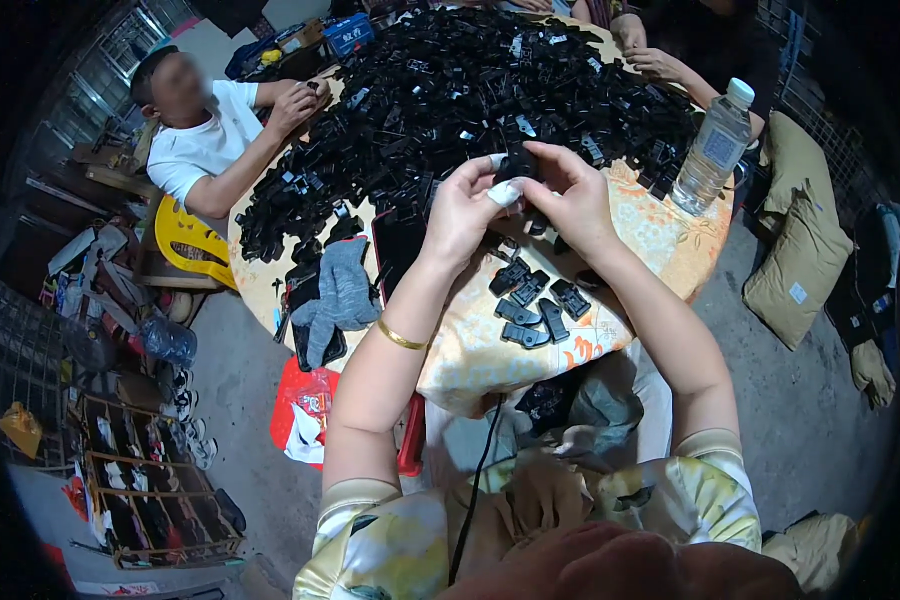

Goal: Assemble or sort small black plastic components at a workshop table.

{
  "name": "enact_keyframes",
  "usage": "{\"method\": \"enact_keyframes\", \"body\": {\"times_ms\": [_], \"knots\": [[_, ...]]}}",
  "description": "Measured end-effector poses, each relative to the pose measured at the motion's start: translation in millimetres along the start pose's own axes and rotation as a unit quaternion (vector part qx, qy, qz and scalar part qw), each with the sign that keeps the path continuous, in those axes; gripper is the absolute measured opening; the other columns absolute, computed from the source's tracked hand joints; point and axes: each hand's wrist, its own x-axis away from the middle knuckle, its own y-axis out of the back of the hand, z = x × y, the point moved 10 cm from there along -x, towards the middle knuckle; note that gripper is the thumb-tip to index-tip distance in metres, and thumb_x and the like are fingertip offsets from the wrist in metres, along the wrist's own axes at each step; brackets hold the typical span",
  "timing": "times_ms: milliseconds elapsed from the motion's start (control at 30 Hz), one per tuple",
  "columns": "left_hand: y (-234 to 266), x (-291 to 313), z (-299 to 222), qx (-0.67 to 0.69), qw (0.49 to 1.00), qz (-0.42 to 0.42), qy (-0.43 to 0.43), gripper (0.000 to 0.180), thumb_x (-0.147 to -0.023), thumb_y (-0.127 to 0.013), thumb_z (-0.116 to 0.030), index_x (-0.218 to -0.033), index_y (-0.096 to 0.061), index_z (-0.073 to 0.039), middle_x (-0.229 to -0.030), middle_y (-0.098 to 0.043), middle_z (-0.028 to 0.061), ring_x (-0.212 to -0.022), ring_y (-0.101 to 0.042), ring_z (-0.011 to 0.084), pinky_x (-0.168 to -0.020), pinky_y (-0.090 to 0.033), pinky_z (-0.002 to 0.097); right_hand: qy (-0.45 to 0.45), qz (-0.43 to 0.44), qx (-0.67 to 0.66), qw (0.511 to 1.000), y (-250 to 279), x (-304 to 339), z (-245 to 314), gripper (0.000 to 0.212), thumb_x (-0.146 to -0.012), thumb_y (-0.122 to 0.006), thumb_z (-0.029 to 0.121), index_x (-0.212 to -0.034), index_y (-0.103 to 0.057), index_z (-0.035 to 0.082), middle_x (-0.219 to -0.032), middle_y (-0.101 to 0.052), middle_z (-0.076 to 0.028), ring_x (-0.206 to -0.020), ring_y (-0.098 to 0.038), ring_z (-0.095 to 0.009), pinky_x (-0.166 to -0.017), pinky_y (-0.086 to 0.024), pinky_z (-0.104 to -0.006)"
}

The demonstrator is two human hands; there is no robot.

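The left grip [458, 218] and right grip [578, 207] meet around a small, dark plastic part [517, 163], pinching it between thumbs and fingers, with a smooth white wrap [506, 192] on the left thumb. Just beyond them spreads a heap [420, 110] of angular black pieces, glossy in places, while on the near side several chunky black buckles [570, 298] lie loose on the round table [670, 235] with its floral-printed cover. Left of the grips lies a limp, knitted grey glove [340, 280], and to their right stands a clear plastic bottle [715, 150] with a pale cap.
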Motion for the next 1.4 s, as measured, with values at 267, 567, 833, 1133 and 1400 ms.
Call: {"method": "enact_keyframes", "body": {"times_ms": [267, 567, 833, 1133, 1400], "knots": [[12, -5, 21, 0.107, 0.992, -0.032, 0.064, 0.026, -0.088, -0.052, -0.005, -0.112, -0.05, 0.004, -0.086, -0.058, 0.0065, -0.066, -0.056, 0.0105, -0.061, -0.049, 0.0215, -0.082, 0.041, -0.152, 0.984, 1, -5, -21, 0.042, -0.08, -0.064, 0.005, -0.12, -0.052, 0.0, -0.103, -0.061, -0.007, -0.09, -0.057, -0.01, -0.079, -0.047, -0.0232], [3, -3, 16, 0.022, 1.0, -0.019, 0.005, 0.026, -0.087, -0.053, -0.004, -0.111, -0.047, 0.004, -0.095, -0.057, 0.0075, -0.08, -0.061, 0.0111, -0.066, -0.051, 0.0207, -0.033, 0.042, -0.025, 0.998, 0, 1, -9, 0.04, -0.078, -0.067, 0.008, -0.117, -0.057, 0.003, -0.095, -0.062, -0.004, -0.085, -0.057, -0.01, -0.077, -0.047, -0.0227], [3, 1, -6, -0.13, 0.99, -0.02, -0.04, 0.033, -0.078, -0.066, -0.005, -0.106, -0.054, 0.005, -0.091, -0.06, 0.0055, -0.081, -0.059, 0.0097, -0.074, -0.049, 0.0223, -0.066, 0.061, -0.073, 0.993, 2, 2, -13, 0.038, -0.078, -0.066, 0.006, -0.115, -0.058, 0.002, -0.099, -0.06, -0.005, -0.086, -0.057, -0.01, -0.077, -0.047, -0.0232], [0, -1, -11, -0.144, 0.984, 0.002, -0.107, 0.028, -0.079, -0.061, -0.001, -0.106, -0.055, 0.004, -0.089, -0.06, 0.0041, -0.079, -0.056, 0.0058, -0.07, -0.048, 0.0198, -0.025, 0.041, -0.046, 0.998, 10, -3, -6, 0.036, -0.074, -0.07, 0.006, -0.108, -0.063, 0.002, -0.093, -0.06, -0.005, -0.084, -0.057, -0.011, -0.075, -0.047, -0.0223], [0, 4, -4, -0.161, 0.978, -0.049, -0.123, 0.034, -0.08, -0.053, 0.002, -0.115, -0.052, 0.003, -0.093, -0.063, 0.0065, -0.084, -0.058, 0.0089, -0.074, -0.047, 0.0223, 0.199, -0.025, 0.163, 0.966, 5, 12, 41, 0.035, -0.069, -0.069, 0.004, -0.103, -0.063, 0.003, -0.087, -0.06, -0.011, -0.075, -0.06, -0.023, -0.065, -0.049, -0.0298]]}}
